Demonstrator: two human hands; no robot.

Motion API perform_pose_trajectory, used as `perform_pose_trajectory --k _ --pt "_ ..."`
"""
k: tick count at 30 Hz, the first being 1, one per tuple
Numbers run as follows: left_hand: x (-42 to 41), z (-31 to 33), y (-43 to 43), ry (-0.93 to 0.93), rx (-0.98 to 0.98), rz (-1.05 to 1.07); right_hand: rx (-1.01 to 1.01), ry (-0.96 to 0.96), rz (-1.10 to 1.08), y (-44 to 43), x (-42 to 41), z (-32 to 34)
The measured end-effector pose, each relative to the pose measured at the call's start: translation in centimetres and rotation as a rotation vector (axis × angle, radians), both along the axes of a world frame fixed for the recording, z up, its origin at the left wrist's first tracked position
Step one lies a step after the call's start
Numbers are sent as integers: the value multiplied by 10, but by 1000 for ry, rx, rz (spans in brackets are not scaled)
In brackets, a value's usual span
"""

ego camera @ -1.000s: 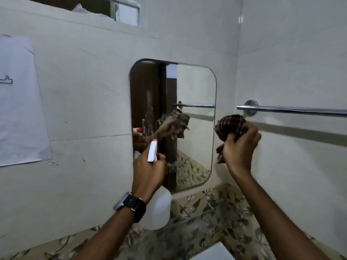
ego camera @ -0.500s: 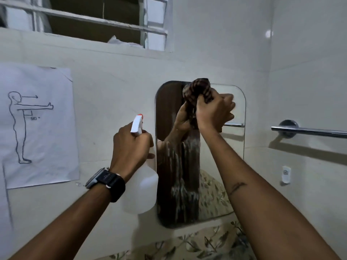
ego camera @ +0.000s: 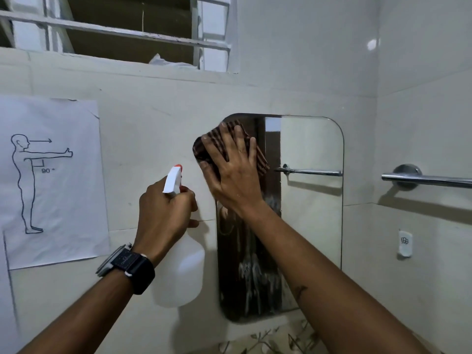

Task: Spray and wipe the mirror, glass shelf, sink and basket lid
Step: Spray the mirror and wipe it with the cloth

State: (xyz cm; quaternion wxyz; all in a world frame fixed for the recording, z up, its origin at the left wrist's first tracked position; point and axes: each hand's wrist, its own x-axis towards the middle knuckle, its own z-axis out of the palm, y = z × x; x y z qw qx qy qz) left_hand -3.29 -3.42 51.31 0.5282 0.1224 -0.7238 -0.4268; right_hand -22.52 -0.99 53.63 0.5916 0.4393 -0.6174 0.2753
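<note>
fingers (ego camera: 239,139) of the right hand (ego camera: 235,175) spread flat, pressing a checked cloth (ego camera: 261,159) onto the upper left corner of the mirror (ego camera: 311,213), centre of frame. wet streaks on the glass lower down. left hand (ego camera: 163,213) fingers curled round the neck of the white spray bottle (ego camera: 182,272), just left of the mirror. towel rail (ego camera: 429,180) at right edge, figure drawing (ego camera: 53,180) at left.

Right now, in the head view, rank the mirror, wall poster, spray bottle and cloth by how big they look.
1. mirror
2. poster, cut off by the frame edge
3. spray bottle, nearer the camera
4. cloth, mostly under the right hand
</note>
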Motion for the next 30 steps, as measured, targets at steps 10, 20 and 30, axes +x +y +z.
perform_pose_trajectory --k 10,20,30 --pt "-21 -2 4 11 47 -29 -103 -30 44 -8 -10 31" --pt "-17 -4 -1 -29 -25 29 -349 -225 81 46 -74 26" --pt "-24 -12 -6 -48 3 6 -405 -477 47 136 -168 15"
